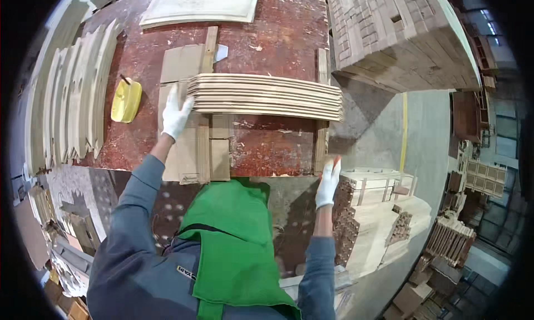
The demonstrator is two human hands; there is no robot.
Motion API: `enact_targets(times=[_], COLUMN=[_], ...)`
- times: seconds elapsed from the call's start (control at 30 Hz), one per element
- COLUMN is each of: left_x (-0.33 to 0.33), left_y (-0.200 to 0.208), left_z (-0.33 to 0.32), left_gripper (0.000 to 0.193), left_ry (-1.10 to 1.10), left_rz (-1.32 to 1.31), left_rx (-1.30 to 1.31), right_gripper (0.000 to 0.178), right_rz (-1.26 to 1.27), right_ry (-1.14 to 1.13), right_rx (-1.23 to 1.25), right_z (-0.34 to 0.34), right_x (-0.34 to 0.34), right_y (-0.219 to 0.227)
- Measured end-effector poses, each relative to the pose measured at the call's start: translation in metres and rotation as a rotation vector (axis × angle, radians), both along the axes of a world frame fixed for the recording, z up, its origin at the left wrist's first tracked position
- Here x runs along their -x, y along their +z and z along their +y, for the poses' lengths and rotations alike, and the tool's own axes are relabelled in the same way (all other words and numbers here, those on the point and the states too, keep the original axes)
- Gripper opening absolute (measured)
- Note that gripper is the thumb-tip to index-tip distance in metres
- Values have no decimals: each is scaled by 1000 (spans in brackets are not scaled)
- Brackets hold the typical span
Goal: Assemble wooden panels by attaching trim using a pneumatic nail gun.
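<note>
A neat stack of long, thin wooden slats (267, 96) lies crosswise on the red worktable (272, 147), its ends resting over wooden strips and cardboard. My left hand (177, 114), in a white glove, is at the stack's left end. Its fingers are spread, with the thumb side against or very close to the slat ends; contact is hard to tell. Off the table's front right corner, my right hand (328, 186) is gloved in white with orange at the fingertips. Its fingers stretch forward, below the stack's right end, and nothing shows in them.
Cardboard pieces (181, 64) lie under the stack's left end. Left of it stand a yellow container (127, 101) and pale boards (78, 94). A white panel (201, 4) is at the back. To the right are a tall wood stack (389, 30) and a lower one (378, 225).
</note>
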State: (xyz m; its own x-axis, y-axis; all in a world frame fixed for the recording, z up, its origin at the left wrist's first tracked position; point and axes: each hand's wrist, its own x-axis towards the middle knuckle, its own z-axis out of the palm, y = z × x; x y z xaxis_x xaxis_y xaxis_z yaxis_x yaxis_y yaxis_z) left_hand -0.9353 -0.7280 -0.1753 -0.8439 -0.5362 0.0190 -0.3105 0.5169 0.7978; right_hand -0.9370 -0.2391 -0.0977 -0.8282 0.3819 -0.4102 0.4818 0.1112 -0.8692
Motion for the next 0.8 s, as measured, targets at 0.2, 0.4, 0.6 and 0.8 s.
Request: enact_targets(times=[0.2,0.4,0.6,0.8], left_x=[49,51,55,6], left_y=[-23,-35,-15,-17], left_z=[-3,2,7,23], left_gripper=[66,59,56,55], left_ry=[-88,-101,-81,-17], left_rz=[-46,-50,-53,-112], left_rx=[-75,-46,-72,-60], right_gripper=[67,64,61,58], right_rz=[-33,-107,-112,-73], right_ry=[250,271,270,259], right_rx=[-438,-444,-425,-388], right_z=[42,49,61,62], right_x=[164,267,273,227], right_y=[-22,-72,-87,-80])
